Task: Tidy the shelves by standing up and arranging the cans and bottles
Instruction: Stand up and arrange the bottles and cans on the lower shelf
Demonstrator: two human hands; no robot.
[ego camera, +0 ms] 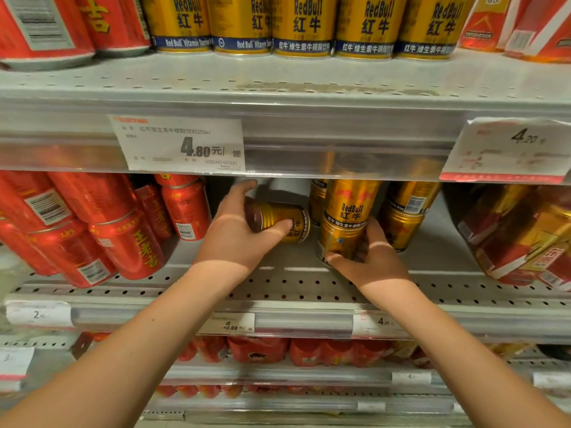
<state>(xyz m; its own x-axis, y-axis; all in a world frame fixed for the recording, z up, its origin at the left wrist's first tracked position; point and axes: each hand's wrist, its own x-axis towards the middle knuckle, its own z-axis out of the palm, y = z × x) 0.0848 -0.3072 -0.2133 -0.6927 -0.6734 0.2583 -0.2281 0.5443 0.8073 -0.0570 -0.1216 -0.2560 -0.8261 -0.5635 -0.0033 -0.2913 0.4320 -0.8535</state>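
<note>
On the middle shelf (293, 285) a gold Red Bull can (279, 219) lies on its side, dark end toward me. My left hand (236, 233) is wrapped around it, thumb on its label and fingers over the top. Just to the right stands a stack of two gold cans; my right hand (370, 261) grips the lower can (338, 239) near its base, and the upper can (350, 202) rests on it. More stacked gold cans (404, 211) stand behind to the right.
Red herbal-tea cans (123, 239) crowd the shelf's left side, some leaning. A shrink-wrapped red and gold pack (522, 236) fills the right. The upper shelf carries an upright row of gold cans (302, 26). Price tags hang on the shelf edges. Lower shelves hold red packs.
</note>
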